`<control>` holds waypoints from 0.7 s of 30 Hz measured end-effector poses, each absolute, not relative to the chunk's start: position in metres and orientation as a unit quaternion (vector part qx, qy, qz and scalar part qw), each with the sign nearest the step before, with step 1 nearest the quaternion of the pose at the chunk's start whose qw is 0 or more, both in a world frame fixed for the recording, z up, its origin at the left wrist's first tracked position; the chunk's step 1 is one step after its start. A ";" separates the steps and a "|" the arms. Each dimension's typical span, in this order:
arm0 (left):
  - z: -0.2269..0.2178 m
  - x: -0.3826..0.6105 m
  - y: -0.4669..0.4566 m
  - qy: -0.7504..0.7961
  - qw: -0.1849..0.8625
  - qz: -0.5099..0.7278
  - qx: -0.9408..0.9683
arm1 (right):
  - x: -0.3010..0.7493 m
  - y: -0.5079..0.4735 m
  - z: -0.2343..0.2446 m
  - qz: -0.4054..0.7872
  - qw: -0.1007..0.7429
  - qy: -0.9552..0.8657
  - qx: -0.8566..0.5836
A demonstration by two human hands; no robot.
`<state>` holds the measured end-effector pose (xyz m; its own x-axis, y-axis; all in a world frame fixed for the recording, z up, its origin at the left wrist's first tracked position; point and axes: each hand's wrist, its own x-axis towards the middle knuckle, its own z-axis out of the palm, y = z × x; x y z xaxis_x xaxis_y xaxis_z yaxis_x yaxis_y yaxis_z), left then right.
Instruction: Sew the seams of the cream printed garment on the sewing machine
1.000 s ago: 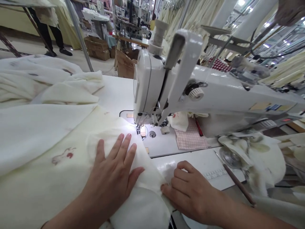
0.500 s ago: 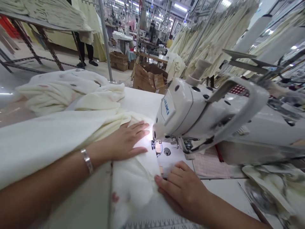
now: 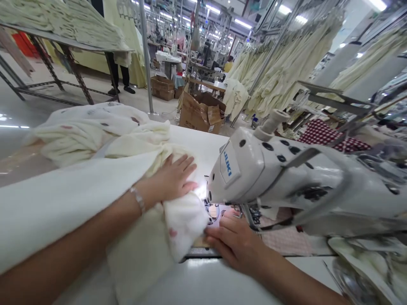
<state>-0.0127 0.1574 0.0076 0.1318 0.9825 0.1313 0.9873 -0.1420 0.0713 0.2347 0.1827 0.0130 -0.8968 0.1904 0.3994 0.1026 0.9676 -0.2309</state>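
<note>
Cream fabric (image 3: 186, 216) with small reddish spots lies on the sewing machine bed, its edge close to the lit presser foot (image 3: 208, 209). Flat on top of this cloth is my left hand (image 3: 176, 176), fingers spread, just left of the needle area. My right hand (image 3: 237, 237) is in front of the foot, with bent fingers and its thumb and forefinger closed on the fabric's near right edge. The white JUKI sewing machine (image 3: 248, 165) stands over the right hand's fingertips and hides part of them.
A bunched heap of cream cloth (image 3: 95, 127) lies at the table's left. Scissors-like metal (image 3: 330, 273) and more cloth (image 3: 372, 258) are at right. Beyond stand cardboard boxes (image 3: 199, 114), hanging garments (image 3: 280, 72), a loaded rack (image 3: 66, 29) and a person's legs (image 3: 121, 76).
The fabric's front part has been drawn up toward the presser foot, uncovering the machine bed's near edge. My right hand has moved forward with it; my left hand stays flat on the cloth.
</note>
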 end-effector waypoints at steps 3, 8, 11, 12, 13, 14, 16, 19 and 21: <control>0.006 0.037 0.095 -0.719 0.026 -0.078 -0.690 | 0.250 0.159 0.030 0.168 0.276 -0.944 -0.063; 0.037 0.075 0.047 -0.691 -0.027 -0.071 -0.719 | 0.279 0.116 0.038 0.165 0.272 -0.938 -0.141; 0.052 0.059 0.077 -0.664 -0.017 -0.099 -0.741 | 0.288 0.097 0.034 0.152 0.226 -0.939 -0.212; 0.054 0.052 0.089 -0.645 -0.035 -0.119 -0.754 | 0.290 0.092 0.033 0.146 0.209 -0.938 -0.234; 0.057 0.045 0.099 -0.624 -0.064 -0.135 -0.767 | 0.292 0.088 0.031 0.140 0.192 -0.938 -0.254; 0.060 0.039 0.104 -0.606 -0.098 -0.146 -0.776 | 0.293 0.085 0.029 0.136 0.177 -0.937 -0.269; 0.071 0.030 0.103 -0.594 -0.142 -0.160 -0.775 | 0.295 0.083 0.026 0.135 0.161 -0.937 -0.279; 0.092 0.025 0.069 -0.586 -0.225 -0.238 -0.741 | 0.299 0.090 0.027 0.099 0.213 -0.935 -0.266; 0.100 0.029 0.035 -0.563 -0.238 -0.258 -0.748 | 0.303 0.096 0.031 0.045 0.285 -0.923 -0.255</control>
